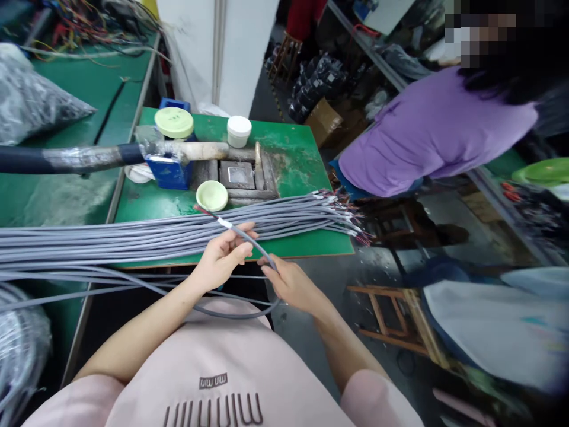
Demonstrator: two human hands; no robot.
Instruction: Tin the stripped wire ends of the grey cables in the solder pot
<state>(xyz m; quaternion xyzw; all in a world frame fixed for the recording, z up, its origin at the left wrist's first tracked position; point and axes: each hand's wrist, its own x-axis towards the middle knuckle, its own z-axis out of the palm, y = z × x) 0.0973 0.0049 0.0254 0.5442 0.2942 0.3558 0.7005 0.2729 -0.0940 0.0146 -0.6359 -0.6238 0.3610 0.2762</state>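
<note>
A grey cable (pixel 259 245) runs between my two hands above the front of the green table. Near its end sits a white band, with thin dark and reddish wires sticking out to the left. My left hand (pixel 224 254) is closed on the cable just behind that band. Farther back, my right hand (pixel 291 281) grips the same cable, which loops down in front of my body and away to the left. Just beyond my hands lies a thick bundle of grey cables (pixel 133 240), its stripped wire ends (pixel 351 225) fanned out at the right.
A metal pot with a square well (pixel 240 175) stands behind the bundle, beside a cream dish (pixel 212 196) and a white tub (pixel 239 131). A fat hose (pixel 89 159) comes in from the left. A person in purple (pixel 427 133) is at the right, near a wooden stool (pixel 400 320).
</note>
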